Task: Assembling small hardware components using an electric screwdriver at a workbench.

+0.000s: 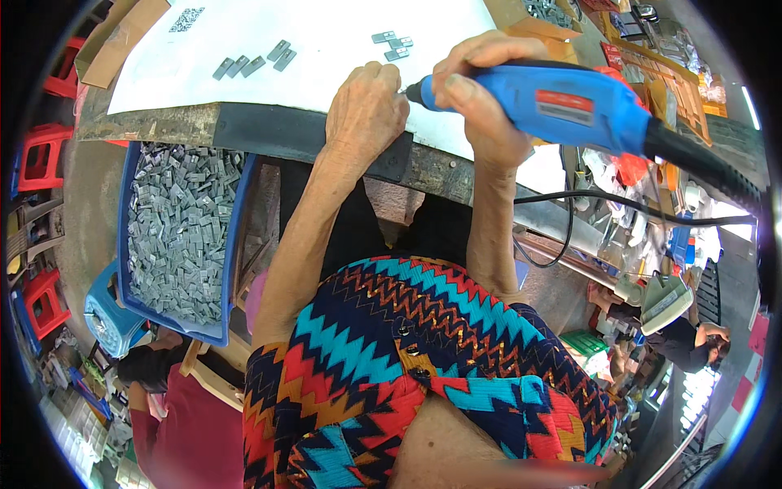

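Observation:
My right hand [486, 106] is wrapped round a blue electric screwdriver [562, 104] lying level, its dark tip toward my left hand. At that tip, my left hand [366, 110] is closed in a pinch over the white work sheet [326, 37]; whatever it holds is hidden by the fingers. Beyond my left hand, several small grey metal pieces [397, 54] with dark holes lie in a loose group. Farther left, more flat grey pieces [252, 67] rest side by side on the sheet.
A blue crate [238, 224] full of grey metal pieces stands left, below the table edge [269, 130]. Cardboard boxes [122, 41] flank the sheet. A black cord [635, 213] loops at the right. A person in maroon [195, 424] sits lower left, near a blue stool [110, 314].

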The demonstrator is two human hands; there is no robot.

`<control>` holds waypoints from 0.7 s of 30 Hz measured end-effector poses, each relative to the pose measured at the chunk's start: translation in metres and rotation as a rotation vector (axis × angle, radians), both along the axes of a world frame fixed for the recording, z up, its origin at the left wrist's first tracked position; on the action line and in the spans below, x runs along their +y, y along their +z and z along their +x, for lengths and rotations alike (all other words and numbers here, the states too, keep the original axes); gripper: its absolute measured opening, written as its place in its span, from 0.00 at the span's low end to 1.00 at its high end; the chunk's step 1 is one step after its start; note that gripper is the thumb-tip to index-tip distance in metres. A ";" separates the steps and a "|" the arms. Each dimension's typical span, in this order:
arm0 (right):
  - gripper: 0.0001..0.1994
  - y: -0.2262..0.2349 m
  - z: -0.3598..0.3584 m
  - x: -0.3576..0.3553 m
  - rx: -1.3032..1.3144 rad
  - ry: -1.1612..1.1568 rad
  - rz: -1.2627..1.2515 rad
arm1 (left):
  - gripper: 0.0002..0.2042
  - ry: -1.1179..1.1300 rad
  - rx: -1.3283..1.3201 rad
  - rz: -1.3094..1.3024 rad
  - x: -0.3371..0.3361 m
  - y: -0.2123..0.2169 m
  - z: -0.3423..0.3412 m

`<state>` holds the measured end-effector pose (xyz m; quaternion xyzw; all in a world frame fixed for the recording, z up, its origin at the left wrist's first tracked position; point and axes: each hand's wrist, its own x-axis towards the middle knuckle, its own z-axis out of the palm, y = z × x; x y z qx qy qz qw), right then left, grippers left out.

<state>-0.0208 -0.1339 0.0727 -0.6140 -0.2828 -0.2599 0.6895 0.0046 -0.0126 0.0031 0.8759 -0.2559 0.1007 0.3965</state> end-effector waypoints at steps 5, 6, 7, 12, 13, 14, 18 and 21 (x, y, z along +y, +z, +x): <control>0.15 0.021 -0.012 -0.001 0.027 0.015 0.171 | 0.06 0.003 0.004 -0.042 0.003 0.001 -0.002; 0.13 0.022 -0.015 -0.006 0.024 -0.061 0.113 | 0.06 0.006 0.017 -0.035 0.002 0.001 -0.001; 0.13 0.022 -0.018 -0.011 0.023 -0.140 0.054 | 0.06 0.007 0.031 -0.028 0.000 0.001 -0.001; 0.11 0.014 -0.025 -0.031 -0.002 -0.320 0.105 | 0.06 0.020 -0.008 -0.007 0.000 -0.002 -0.002; 0.11 0.013 -0.026 -0.034 -0.006 -0.328 0.106 | 0.06 0.022 -0.005 -0.005 0.000 -0.002 -0.002; 0.11 0.012 -0.025 -0.038 0.000 -0.347 0.129 | 0.06 0.013 -0.008 -0.004 0.000 -0.002 -0.002; 0.13 0.010 -0.016 -0.051 -0.040 -0.376 0.252 | 0.07 0.017 -0.011 -0.015 -0.002 0.001 -0.003; 0.11 0.006 -0.010 -0.059 -0.054 -0.402 0.283 | 0.07 0.027 -0.010 -0.001 0.001 0.003 -0.004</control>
